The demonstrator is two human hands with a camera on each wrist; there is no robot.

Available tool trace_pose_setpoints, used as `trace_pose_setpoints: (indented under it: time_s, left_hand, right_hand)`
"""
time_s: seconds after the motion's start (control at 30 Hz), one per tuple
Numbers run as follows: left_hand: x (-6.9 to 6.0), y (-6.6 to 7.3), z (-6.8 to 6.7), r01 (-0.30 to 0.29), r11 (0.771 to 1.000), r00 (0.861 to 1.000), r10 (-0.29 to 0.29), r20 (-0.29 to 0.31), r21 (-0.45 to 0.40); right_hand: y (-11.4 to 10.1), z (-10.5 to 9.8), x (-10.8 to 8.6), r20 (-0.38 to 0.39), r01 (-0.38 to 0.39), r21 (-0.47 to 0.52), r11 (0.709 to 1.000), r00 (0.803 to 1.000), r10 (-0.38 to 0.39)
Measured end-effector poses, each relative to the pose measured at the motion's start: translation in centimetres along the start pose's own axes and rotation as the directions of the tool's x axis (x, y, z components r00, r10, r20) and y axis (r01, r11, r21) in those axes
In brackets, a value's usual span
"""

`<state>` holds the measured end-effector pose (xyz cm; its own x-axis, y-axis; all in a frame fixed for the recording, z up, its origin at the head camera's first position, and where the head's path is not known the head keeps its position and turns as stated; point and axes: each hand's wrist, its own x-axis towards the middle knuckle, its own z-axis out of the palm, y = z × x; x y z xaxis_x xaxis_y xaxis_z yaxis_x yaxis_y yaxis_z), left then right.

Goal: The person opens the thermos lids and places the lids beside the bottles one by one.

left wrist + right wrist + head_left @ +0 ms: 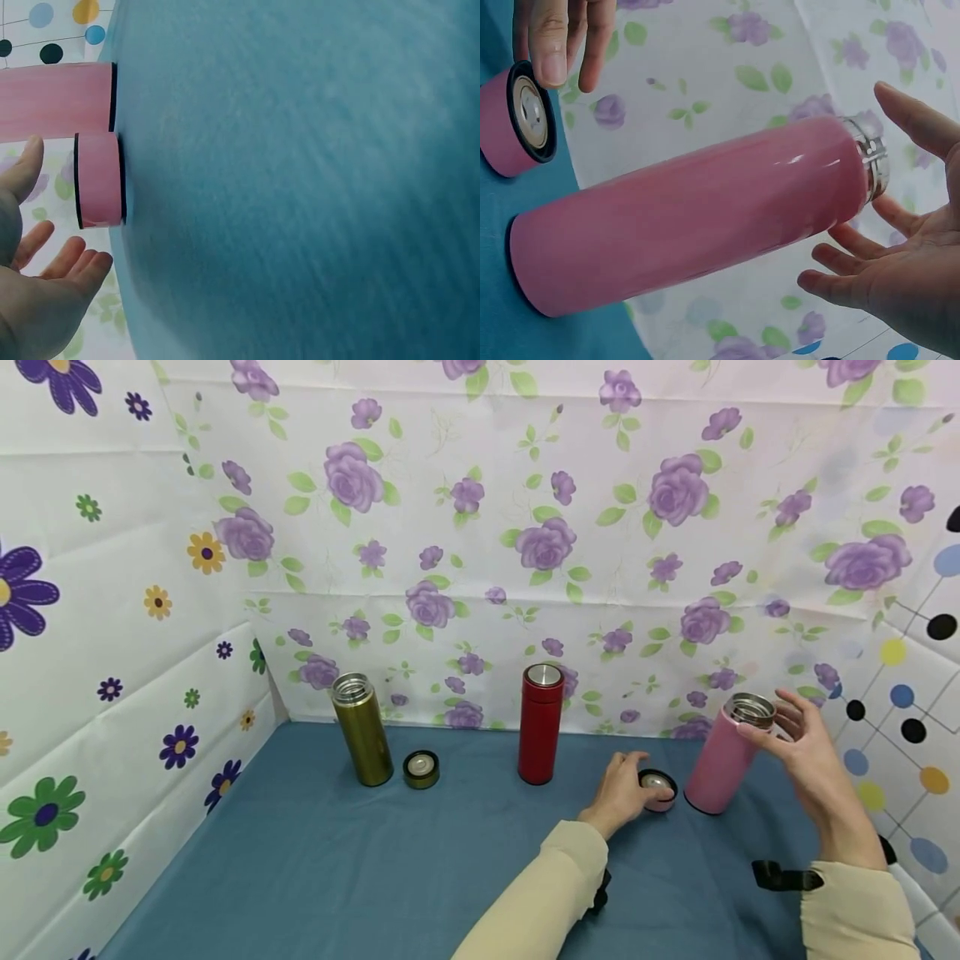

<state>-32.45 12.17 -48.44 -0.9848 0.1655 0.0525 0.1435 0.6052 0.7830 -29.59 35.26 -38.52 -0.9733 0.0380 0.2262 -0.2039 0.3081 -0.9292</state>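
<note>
The pink bottle [722,760] stands uncapped at the right, its steel neck showing. Around its top, the right hand [813,756] holds thumb and fingers spread; in the right wrist view this hand [911,240] has a gap between thumb and neck. Left of the bottle lies the pink lid [658,792], inner side up. My left hand [621,789] is over the lid with thumb and fingers apart; the left wrist view shows the lid [100,180] on the cloth, with the left hand [45,262] open beside it.
A red bottle [541,727] with its lid on stands in the middle at the back. Farther left an uncapped olive bottle [363,731] stands beside its olive lid [422,770]. Blue cloth [375,877] covers the table, and patterned sheets [480,560] hang behind and at the sides.
</note>
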Motion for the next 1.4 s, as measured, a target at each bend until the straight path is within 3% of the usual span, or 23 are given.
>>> trace_pose_setpoints:
  time_s: [0.3,0.57,0.7,0.9,1.03,1.2,1.4]
  left_hand:
    - [-0.2,-0.2,-2.0,-0.095,0.988,0.995,0.093,-0.025,-0.118]
    - [-1.1,-0.1,-4.5,-0.216,0.963,0.976,0.210,-0.052,-0.158]
    - [-1.7,0.1,-5.9,-0.296,0.939,0.955,0.289,-0.068,-0.175]
    - [-2.8,0.7,-7.9,-0.379,0.902,0.925,0.362,-0.118,-0.206]
    - [-3.5,1.4,-9.2,-0.419,0.874,0.907,0.396,-0.141,-0.245]
    - [-4.2,1.4,-11.0,-0.477,0.835,0.877,0.433,-0.209,-0.276]
    - [-4.9,0.3,-13.5,-0.549,0.797,0.823,0.463,-0.329,-0.251]
  right_hand:
    - [-2.6,0.7,-0.7,-0.082,0.058,-0.085,0.995,0.994,-0.065]
    - [-5.9,2.6,-1.9,-0.161,0.138,-0.125,0.982,0.974,-0.158]
    - [-6.8,4.1,-2.3,-0.165,0.225,-0.109,0.968,0.956,-0.241]
    - [-7.3,6.5,-2.0,-0.188,0.429,-0.028,0.903,0.885,-0.426]
    - [-7.5,7.7,-2.1,-0.144,0.449,0.000,0.893,0.884,-0.444]
    - [-7.7,9.1,-2.1,-0.075,0.464,-0.045,0.884,0.881,-0.467]
    - [-8.1,10.2,-1.9,-0.011,0.472,-0.039,0.881,0.881,-0.473]
